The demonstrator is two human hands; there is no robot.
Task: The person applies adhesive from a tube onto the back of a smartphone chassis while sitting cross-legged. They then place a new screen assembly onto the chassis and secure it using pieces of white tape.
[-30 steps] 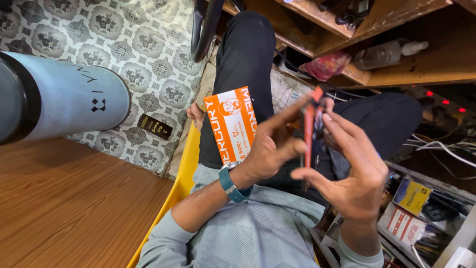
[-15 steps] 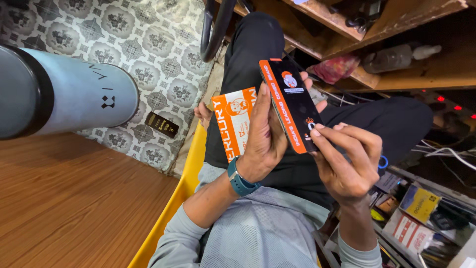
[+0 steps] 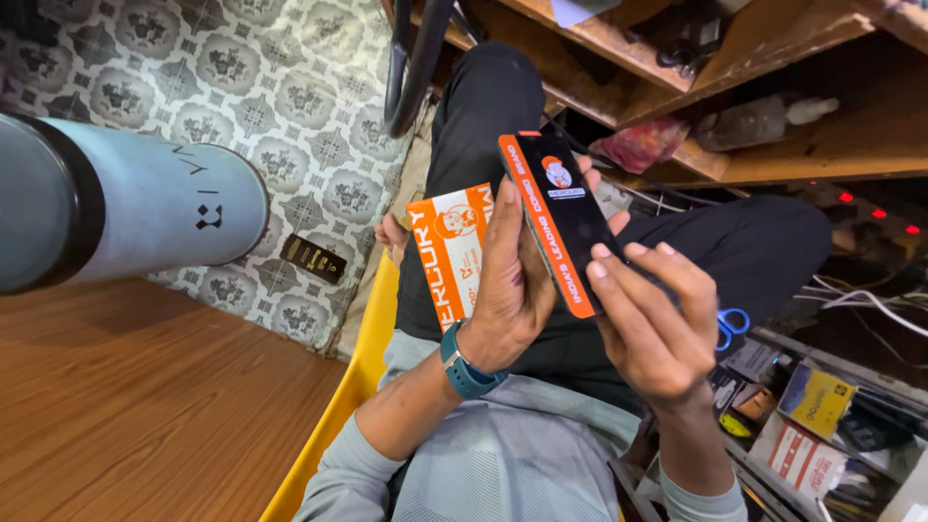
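1. The left hand (image 3: 512, 290) and the right hand (image 3: 657, 324) both hold a flat black box with an orange edge (image 3: 561, 217). It is up in the middle of the view, over the person's lap.
2. The left hand's fingers lie flat along the left side of the box. The right hand's fingers (image 3: 638, 266) curl over its near right end. Both hands are closed on it.
3. An orange and white box (image 3: 449, 251) lies on the lap just left of the black box. The left hand covers part of it.
4. A blue watch (image 3: 467, 362) sits on the left wrist.
5. The person wears black trousers (image 3: 754, 251) and a grey shirt (image 3: 503, 464), and sits on a yellow seat (image 3: 348, 406).
6. On the far left a big pale blue tube (image 3: 145, 208) lies over a brown wooden top (image 3: 126, 406).
7. The floor (image 3: 242, 87) has a flower pattern. A small dark thing (image 3: 312, 258) lies on it.
8. Wooden shelves (image 3: 773, 145) are on the far right. Blue scissors (image 3: 730, 324) and small boxes (image 3: 817, 401) lie on the near right, behind the right hand.
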